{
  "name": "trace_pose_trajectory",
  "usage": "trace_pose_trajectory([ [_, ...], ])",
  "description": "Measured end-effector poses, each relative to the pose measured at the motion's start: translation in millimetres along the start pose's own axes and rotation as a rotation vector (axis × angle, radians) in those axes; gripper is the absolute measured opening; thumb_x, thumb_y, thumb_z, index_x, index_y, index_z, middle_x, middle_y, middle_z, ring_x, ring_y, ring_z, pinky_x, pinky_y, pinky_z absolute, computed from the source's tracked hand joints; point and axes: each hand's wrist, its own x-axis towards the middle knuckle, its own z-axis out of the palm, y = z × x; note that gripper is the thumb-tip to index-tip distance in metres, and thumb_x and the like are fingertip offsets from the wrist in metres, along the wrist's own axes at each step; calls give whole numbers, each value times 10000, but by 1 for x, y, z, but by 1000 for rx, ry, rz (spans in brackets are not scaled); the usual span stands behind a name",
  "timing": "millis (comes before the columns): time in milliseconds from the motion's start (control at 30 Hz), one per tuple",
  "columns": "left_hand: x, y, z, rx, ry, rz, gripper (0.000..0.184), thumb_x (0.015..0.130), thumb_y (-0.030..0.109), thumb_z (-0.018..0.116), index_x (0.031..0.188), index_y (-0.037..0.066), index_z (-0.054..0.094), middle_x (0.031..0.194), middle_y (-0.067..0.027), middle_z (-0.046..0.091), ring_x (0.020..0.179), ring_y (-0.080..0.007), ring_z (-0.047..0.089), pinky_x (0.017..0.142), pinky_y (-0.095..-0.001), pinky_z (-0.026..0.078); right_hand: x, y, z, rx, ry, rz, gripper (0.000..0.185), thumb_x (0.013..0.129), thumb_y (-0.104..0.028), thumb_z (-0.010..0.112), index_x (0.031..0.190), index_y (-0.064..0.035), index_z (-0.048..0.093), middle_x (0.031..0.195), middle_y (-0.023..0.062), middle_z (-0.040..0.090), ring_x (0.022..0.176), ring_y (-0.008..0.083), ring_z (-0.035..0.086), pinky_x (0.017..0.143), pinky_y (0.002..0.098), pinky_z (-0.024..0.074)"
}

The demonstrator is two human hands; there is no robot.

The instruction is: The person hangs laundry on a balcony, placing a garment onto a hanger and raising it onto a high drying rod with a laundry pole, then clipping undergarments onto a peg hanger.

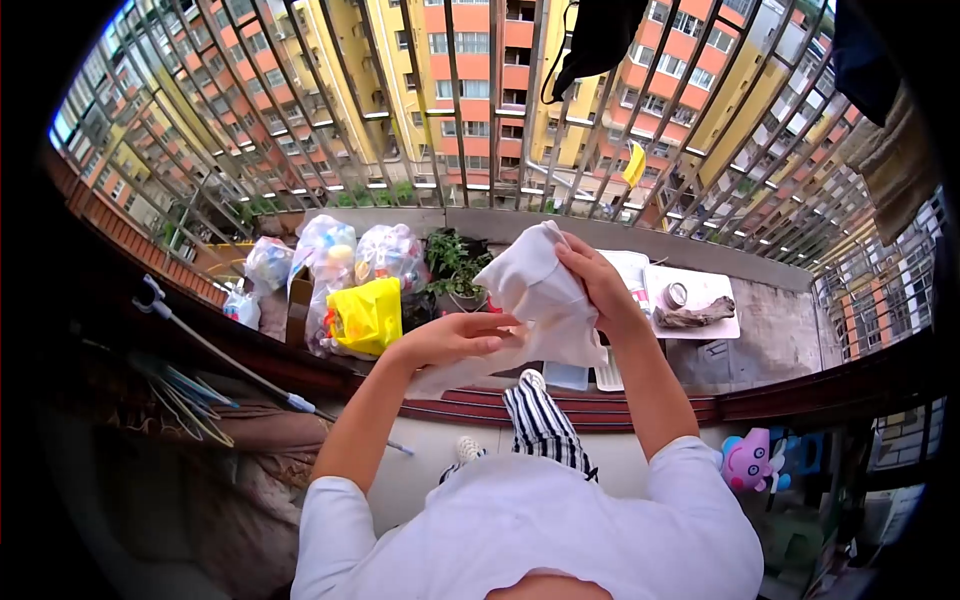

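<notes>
White cloth (540, 285) hangs bunched from the right hand (603, 284), which grips its upper edge; the left hand (455, 338) overlaps its lower part, whether gripping I cannot tell. A yellow plastic bag (368, 315) sits left of both hands, driftwood (697, 315) to their right.

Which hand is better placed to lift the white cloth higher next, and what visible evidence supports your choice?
Probably the right hand: it holds the white cloth near its top, whereas the left hand sits lower, its hold unclear.
</notes>
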Motion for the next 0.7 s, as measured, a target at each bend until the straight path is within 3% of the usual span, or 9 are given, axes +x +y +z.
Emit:
trace_pose_trajectory([
  [167,76,5,-18,-147,19,158,675,765,366,604,1276,45,303,1145,-76,495,1087,-156,417,921,-302,318,39,-26,-29,-43,-69,4,472,790,-213,504,1210,-31,389,1032,61,520,912,120,516,759,233,419],
  [267,110,33,-32,-329,286,153,671,754,320,627,1264,29,302,1131,-69,493,1041,-147,439,887,-297,340,62,-49,-49,32,-39,6,523,753,-199,517,1221,-20,364,1091,85,488,967,152,502,809,248,410],
  [300,114,47,-32,-359,291,98,563,738,291,649,1180,21,427,1068,-72,531,966,-136,493,825,-279,390,70,-56,-54,61,-61,15,552,733,-174,536,1230,-21,351,1108,92,478,980,161,498,822,254,407],
  [400,124,64,-47,-281,429,-28,443,720,262,673,1062,19,532,950,-57,580,851,-112,540,742,-253,430,87,-79,-63,-59,-62,-27,578,739,-139,563,1253,-32,321,1108,77,470,956,150,488,794,255,414],
  [433,124,70,-50,-322,513,43,389,707,237,689,1005,20,566,860,-32,600,766,-95,556,691,-227,439,94,-78,-68,-137,-43,-129,579,760,-149,578,1257,-22,308,1042,75,502,857,131,507,702,241,427],
  [467,123,74,-59,-307,579,-2,362,714,225,683,990,22,567,833,-22,596,740,-85,551,667,-219,438,101,-77,-73,-135,-47,-125,579,760,-149,578,1257,-22,308,1042,75,502,857,131,507,702,241,427],
  [533,120,74,-72,-293,654,79,293,725,213,671,932,32,569,798,-10,588,699,-77,546,627,-221,439,113,-74,-79,-486,53,-129,567,788,-166,574,1258,-13,296,936,74,542,737,107,517,598,229,418],
  [567,119,77,-76,-298,660,74,293,725,213,671,932,32,569,798,-10,588,699,-77,546,627,-221,439,116,-76,-74,-503,66,-132,530,798,-179,575,1229,-1,322,806,67,566,655,93,516,540,223,403],
  [700,115,87,-92,-334,710,130,237,724,172,669,860,43,524,771,-21,581,671,-79,544,595,-221,439,129,-81,-53,-395,111,-206,501,788,-145,588,1193,-2,329,710,65,574,657,95,522,593,216,405],
])
